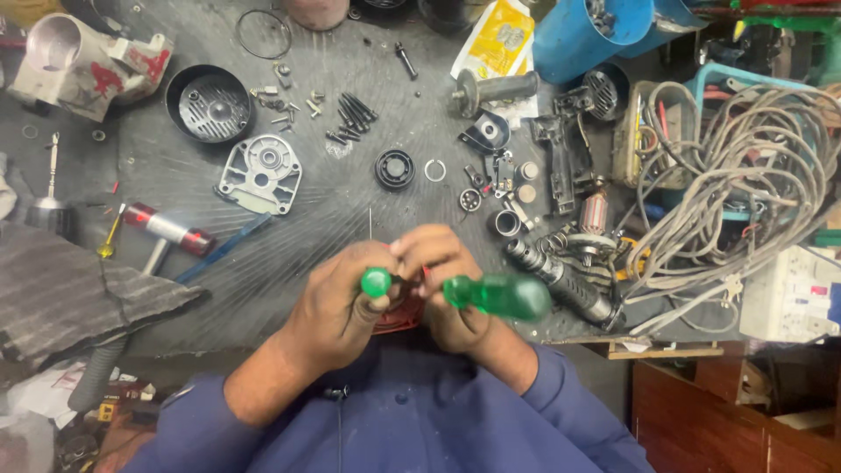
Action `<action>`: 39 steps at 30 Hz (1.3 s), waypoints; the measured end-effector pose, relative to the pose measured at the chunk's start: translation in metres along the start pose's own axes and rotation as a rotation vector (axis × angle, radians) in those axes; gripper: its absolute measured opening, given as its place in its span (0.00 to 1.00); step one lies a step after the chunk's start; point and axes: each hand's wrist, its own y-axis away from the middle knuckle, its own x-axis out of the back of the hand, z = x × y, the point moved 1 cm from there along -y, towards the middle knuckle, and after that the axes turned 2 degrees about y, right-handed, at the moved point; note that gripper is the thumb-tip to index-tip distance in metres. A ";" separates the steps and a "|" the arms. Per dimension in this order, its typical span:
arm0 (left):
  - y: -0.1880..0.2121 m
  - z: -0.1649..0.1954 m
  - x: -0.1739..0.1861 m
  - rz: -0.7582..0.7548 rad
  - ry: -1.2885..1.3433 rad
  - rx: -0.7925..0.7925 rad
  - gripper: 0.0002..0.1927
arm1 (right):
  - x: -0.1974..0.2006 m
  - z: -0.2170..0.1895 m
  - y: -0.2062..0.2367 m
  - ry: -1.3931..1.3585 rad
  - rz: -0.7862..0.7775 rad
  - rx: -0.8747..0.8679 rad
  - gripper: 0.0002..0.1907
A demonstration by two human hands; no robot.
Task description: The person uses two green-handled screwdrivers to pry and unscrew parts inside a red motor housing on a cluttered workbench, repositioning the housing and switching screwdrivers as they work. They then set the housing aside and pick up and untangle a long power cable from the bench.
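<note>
My left hand (337,302) grips a green-handled screwdriver (377,281) with its round handle end facing the camera and a thin shaft rising toward the bench. My right hand (442,285) holds a second screwdriver with a larger translucent green handle (499,296) lying out to the right. Both hands meet over a small red part (401,314), mostly hidden between the palms. Blue sleeves cover my forearms.
On the dark bench lie a grey cast cover plate (260,174), a round black finned cap (209,105), black bolts (350,116), a bearing (394,168), a motor armature (565,280), a red-headed hammer (166,229) and a tangle of grey cables (745,193) at the right.
</note>
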 end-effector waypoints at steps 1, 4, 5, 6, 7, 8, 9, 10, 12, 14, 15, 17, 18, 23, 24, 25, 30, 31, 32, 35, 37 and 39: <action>0.002 -0.002 -0.001 0.000 -0.009 -0.014 0.17 | -0.002 0.002 0.001 -0.028 0.017 0.029 0.16; 0.006 -0.007 -0.001 0.028 -0.019 -0.050 0.16 | -0.008 0.007 0.011 -0.297 0.213 0.123 0.16; 0.007 -0.008 -0.001 0.061 -0.011 -0.063 0.15 | -0.009 0.009 0.014 -0.415 0.304 0.152 0.18; 0.008 -0.008 -0.001 0.092 0.000 -0.076 0.15 | -0.008 0.009 0.018 -0.421 0.314 0.088 0.18; 0.009 -0.009 -0.001 0.103 0.009 -0.030 0.16 | -0.009 0.010 0.020 -0.424 0.323 0.026 0.19; 0.009 -0.011 0.000 0.114 0.019 0.012 0.16 | -0.009 0.011 0.022 -0.425 0.331 -0.033 0.20; 0.009 -0.012 0.000 0.121 0.029 0.053 0.17 | -0.008 0.013 0.022 -0.465 0.316 -0.046 0.21; 0.009 -0.013 0.000 0.095 0.049 0.036 0.18 | -0.010 0.015 0.022 -0.504 0.302 -0.058 0.23; 0.008 -0.013 0.000 0.045 0.087 0.005 0.21 | -0.010 0.019 0.021 -0.520 0.269 -0.048 0.25; 0.007 -0.014 0.000 0.052 0.098 -0.021 0.22 | -0.011 0.023 0.019 -0.471 0.231 -0.003 0.29; 0.005 -0.014 0.000 0.057 0.100 -0.039 0.23 | -0.011 0.024 0.018 -0.449 0.204 -0.011 0.30; 0.004 -0.012 0.001 0.054 0.089 -0.094 0.21 | -0.011 0.024 0.019 -0.407 0.149 -0.037 0.34; 0.003 -0.012 0.001 0.052 0.084 -0.124 0.21 | -0.012 0.025 0.018 -0.411 0.157 -0.016 0.34; 0.001 -0.006 -0.002 -0.063 0.070 -0.159 0.21 | -0.012 0.021 0.017 -0.451 0.152 -0.099 0.35; 0.001 -0.006 -0.002 -0.060 0.057 -0.157 0.22 | -0.012 0.020 0.016 -0.409 0.145 -0.083 0.35; 0.002 -0.006 -0.003 -0.041 0.060 -0.139 0.22 | -0.012 0.018 0.015 -0.366 0.138 -0.065 0.34; 0.006 -0.008 -0.003 0.036 0.044 -0.014 0.22 | -0.017 0.019 0.013 -0.394 0.184 -0.054 0.35; 0.007 -0.009 -0.004 0.041 0.038 -0.016 0.22 | -0.017 0.018 0.014 -0.393 0.145 -0.086 0.36; 0.008 -0.010 -0.004 0.047 0.030 -0.018 0.23 | -0.017 0.017 0.015 -0.393 0.105 -0.118 0.36; 0.011 -0.012 -0.004 0.064 0.021 -0.016 0.24 | -0.013 0.015 0.016 -0.390 0.098 -0.185 0.37; 0.012 -0.013 -0.004 0.073 0.015 -0.004 0.25 | -0.013 0.014 0.015 -0.408 0.097 -0.214 0.37; 0.013 -0.014 -0.004 0.079 0.003 0.023 0.26 | -0.014 0.014 0.013 -0.413 0.104 -0.236 0.37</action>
